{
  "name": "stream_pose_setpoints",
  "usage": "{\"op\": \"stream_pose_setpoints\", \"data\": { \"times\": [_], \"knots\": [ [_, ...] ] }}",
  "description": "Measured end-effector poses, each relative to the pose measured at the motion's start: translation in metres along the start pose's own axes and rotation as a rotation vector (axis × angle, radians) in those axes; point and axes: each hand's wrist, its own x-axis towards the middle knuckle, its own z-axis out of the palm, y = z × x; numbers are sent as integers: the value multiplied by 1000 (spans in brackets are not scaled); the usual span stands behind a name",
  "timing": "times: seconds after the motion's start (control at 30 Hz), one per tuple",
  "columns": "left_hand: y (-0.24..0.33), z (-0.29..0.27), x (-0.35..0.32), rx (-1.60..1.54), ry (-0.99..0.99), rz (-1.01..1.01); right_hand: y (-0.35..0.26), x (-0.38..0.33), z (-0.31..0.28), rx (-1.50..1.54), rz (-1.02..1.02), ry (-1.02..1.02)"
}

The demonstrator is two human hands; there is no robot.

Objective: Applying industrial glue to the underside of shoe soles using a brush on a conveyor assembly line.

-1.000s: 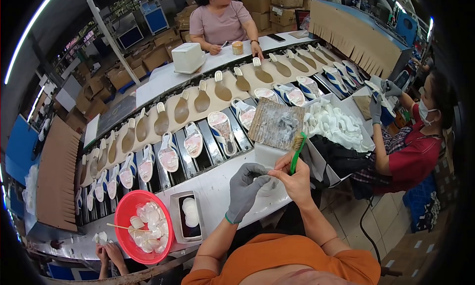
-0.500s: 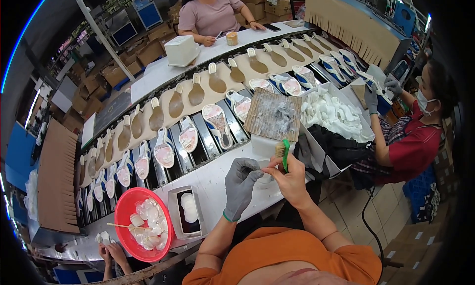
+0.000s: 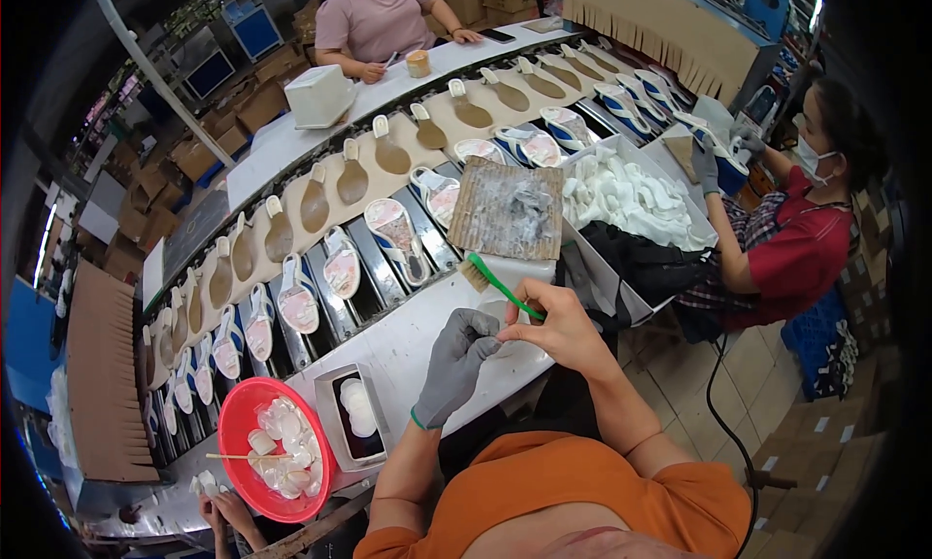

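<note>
My right hand [image 3: 565,334], bare, grips a green-handled brush [image 3: 502,289] that slants up to the left. Its tan bristles [image 3: 475,275] hang just off the near edge of a smeared corrugated cardboard piece [image 3: 500,209]. My left hand [image 3: 456,365] wears a grey glove, with thumb and fingers pinched together. The fingertips of both hands meet above the white table; whatever lies between them is too small to make out. Beyond, white-and-blue shoe uppers on lasts [image 3: 342,265] stand in a row on the roller conveyor, pinkish undersides up.
A red bowl [image 3: 229,433] holds clear-white discs and a stick. Beside it is a white box [image 3: 381,450] with round pads. At right, a box of white pieces [image 3: 631,195] stands near a co-worker [image 3: 811,238] holding a shoe. Brown soles [image 3: 391,157] line the belt beyond; another person sits across.
The brush has swung from nearly upright to slanting left, bristles now toward the cardboard. My hands stay fingertip to fingertip. The whole scene has shifted a little left in the view.
</note>
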Motion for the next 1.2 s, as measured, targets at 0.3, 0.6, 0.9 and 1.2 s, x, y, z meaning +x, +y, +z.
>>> {"op": "stream_pose_setpoints", "data": {
  "times": [0.3,0.6,0.9,1.2],
  "knots": [
    [-3,5,0,-51,-29,-145,10,4,-14,133,97,-124],
    [-8,18,10,-406,-60,-172,23,3,-19,409,110,-131],
    [7,26,20,-272,64,59,46,4,-32,1468,165,-303],
    [34,45,48,433,81,567,66,5,-25,1691,134,-524]
  ]
}}
